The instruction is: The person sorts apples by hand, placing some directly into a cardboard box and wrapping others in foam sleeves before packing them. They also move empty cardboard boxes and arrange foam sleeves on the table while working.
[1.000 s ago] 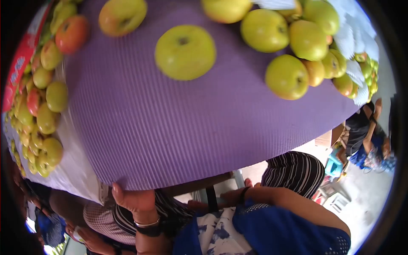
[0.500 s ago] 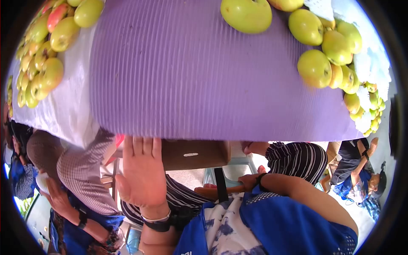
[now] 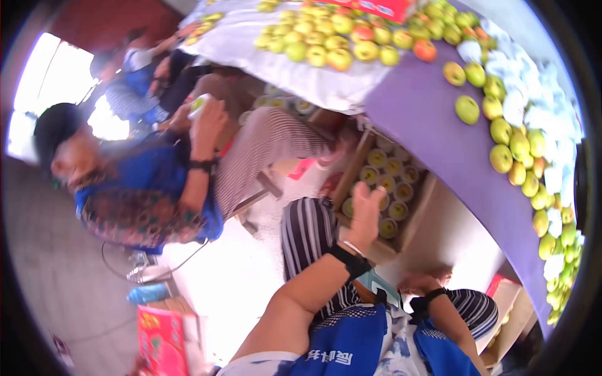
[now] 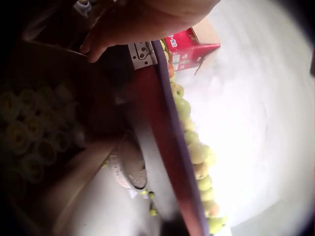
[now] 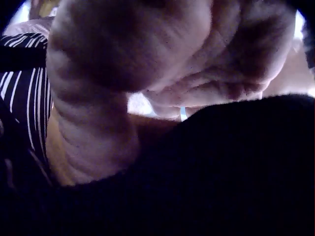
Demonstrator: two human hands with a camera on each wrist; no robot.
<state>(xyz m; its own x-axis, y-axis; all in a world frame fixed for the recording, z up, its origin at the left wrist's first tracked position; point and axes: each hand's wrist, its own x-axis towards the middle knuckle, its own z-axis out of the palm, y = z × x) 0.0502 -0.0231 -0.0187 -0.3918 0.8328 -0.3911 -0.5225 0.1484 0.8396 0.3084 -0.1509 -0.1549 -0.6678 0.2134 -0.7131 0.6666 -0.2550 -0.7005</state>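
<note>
My left hand reaches over an open cardboard box, its fingers extended and no object in its grip. Inside the box, apples sit in white foam nets in rows. In the left wrist view, the left hand crosses the top of the picture near a metal hinge under the table edge. My right hand rests low between the knees, fingers loosely bent, with no object visible in it. Its palm and thumb fill much of the right wrist view.
A table with a purple ribbed mat carries loose yellow-green apples and white foam nets. To the left sits another person holding an apple in a foam net. A red carton stands on the floor behind.
The view has swung left and away from the mat, bringing the box and the seated person into sight. My left hand has moved from the mat's front edge to over the box.
</note>
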